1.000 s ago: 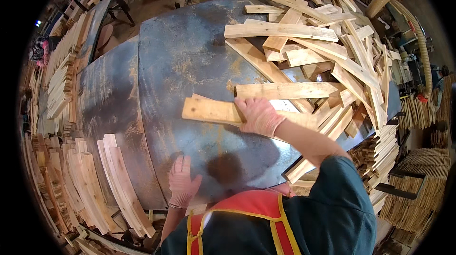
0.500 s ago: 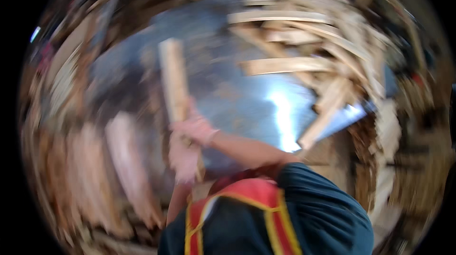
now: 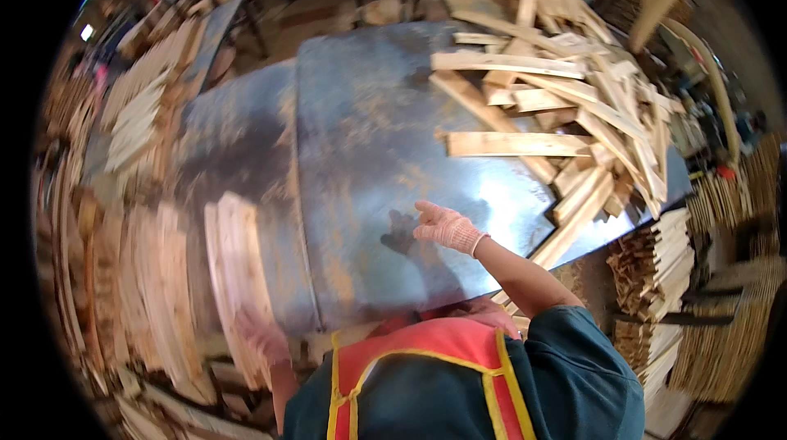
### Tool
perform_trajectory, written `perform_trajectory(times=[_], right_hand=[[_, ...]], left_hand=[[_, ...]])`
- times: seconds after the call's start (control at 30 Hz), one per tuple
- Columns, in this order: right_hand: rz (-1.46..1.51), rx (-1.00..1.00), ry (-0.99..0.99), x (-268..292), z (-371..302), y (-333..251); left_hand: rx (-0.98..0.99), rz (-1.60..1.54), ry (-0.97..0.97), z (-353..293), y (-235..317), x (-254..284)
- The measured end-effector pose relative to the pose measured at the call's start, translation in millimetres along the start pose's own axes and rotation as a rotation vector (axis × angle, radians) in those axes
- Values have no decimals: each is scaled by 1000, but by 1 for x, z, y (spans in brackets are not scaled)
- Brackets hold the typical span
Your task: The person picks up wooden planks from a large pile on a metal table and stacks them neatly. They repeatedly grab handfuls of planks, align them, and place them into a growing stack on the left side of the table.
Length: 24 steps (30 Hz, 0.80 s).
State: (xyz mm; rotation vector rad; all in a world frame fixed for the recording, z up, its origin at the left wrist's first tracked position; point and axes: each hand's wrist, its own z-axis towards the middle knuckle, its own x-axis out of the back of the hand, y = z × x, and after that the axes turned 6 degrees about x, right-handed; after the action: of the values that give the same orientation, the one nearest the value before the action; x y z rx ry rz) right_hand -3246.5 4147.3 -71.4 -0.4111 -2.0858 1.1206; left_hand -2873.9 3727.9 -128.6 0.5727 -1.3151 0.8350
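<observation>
Gloved hands part over a dark metal tabletop in a workshop thick with sawn timber. The right hand, in a pale pinkish glove, hangs above the tabletop's near middle, holding nothing, its fingers directed toward the tabletop's left side, the forefinger reaching out and slightly apart from the loosely bent others; a dark shadow shows on the metal just beside it. The left hand, blurred, is at the tabletop's near left corner, over the lower part of a small stack of pale boards lying along the tabletop's left portion; whether its fingers grip the wood cannot be told. A heap of loose boards sprawls across the tabletop's far right, with one straight board jutting from it toward the tabletop's middle. More upright-looking boards crowd the tabletop's left edge, and stacked lumber stands off its right edge. At the tabletop's near edge, the worker wears a red yoke trimmed in yellow over a dark green sleeve.
</observation>
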Motion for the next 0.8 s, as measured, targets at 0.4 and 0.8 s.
perform_trajectory(times=[0.4, 0.8], right_hand=[[-1157, -13, 492, 473, 95, 39], [-456, -182, -25, 508, 107, 92]], left_hand=[[-300, -28, -409, 34, 305, 117], [-486, -954, -815, 34, 610, 143]])
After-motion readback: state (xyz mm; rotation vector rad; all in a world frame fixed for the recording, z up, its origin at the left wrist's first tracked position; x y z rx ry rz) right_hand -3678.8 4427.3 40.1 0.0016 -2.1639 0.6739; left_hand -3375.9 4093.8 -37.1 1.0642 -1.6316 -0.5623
